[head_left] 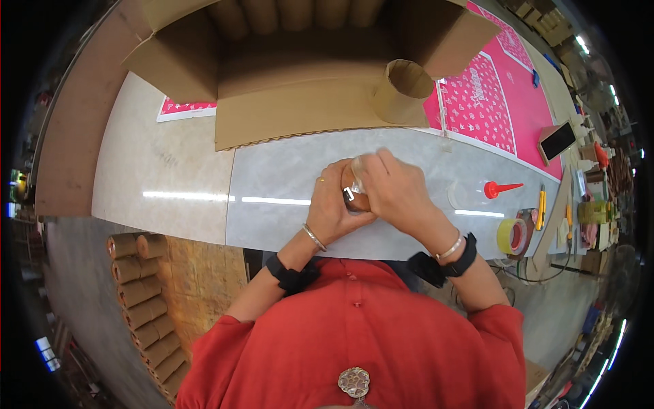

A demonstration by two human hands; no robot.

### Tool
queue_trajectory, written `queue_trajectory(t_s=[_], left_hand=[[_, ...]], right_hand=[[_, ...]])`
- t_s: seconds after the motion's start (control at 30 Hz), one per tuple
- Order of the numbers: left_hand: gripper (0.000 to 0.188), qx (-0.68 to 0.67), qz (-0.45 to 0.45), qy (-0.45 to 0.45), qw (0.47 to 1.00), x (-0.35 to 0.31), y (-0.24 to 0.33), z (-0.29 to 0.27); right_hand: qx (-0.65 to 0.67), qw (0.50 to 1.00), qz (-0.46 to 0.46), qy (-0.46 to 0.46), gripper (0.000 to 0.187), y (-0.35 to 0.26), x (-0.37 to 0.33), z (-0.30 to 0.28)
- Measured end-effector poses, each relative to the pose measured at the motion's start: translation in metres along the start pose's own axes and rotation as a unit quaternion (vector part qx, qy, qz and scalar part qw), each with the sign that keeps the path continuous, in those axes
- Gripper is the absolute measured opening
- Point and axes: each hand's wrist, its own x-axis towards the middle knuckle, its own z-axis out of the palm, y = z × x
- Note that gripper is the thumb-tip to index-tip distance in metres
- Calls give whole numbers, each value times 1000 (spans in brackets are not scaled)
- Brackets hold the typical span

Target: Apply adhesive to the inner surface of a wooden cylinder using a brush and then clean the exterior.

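Observation:
Above the grey tabletop, just in front of my red shirt, my left hand (pixel 332 204) is wrapped around a small brownish round container (pixel 351 193). It has a shiny, clear-looking surface with a white and dark patch; its exact kind is hard to make out. My right hand (pixel 395 187) is closed over its upper right side, slightly blurred, and covers much of it. To the right of my hands, a red cone-shaped nozzle (pixel 492 189) lies on the table near a faint clear disc (pixel 455 195).
A large open cardboard box (pixel 293 102) holds several tubes; a cardboard tube (pixel 403 88) stands on its near flap. Pink printed sheets (pixel 477 102), a phone (pixel 556 142), a tape roll (pixel 512 236) and a yellow cutter (pixel 541 210) lie rightward. More tubes (pixel 139 293) are stacked lower left.

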Motion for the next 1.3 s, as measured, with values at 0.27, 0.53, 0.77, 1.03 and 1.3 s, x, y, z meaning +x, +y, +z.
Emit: queue_trajectory(t_s=[0.27, 0.53, 0.77, 1.03, 1.3], left_hand=[[69, 46, 101, -5, 994, -1, -20, 5], [72, -27, 5, 10, 1000, 0, -6, 6], [81, 57, 3, 10, 998, -7, -5, 1], [79, 67, 46, -4, 997, -5, -15, 6], [84, 46, -1, -7, 999, -1, 8, 0]], right_hand=[[6, 992, -118, 46, 14, -12, 10, 15], [-19, 999, -31, -22, 24, -22, -26, -6], [-55, 998, -5, -3, 17, 4, 31, 20], [-41, 997, -67, 6, 17, -22, 4, 9], [38, 994, 103, 12, 13, 50, 28, 0]])
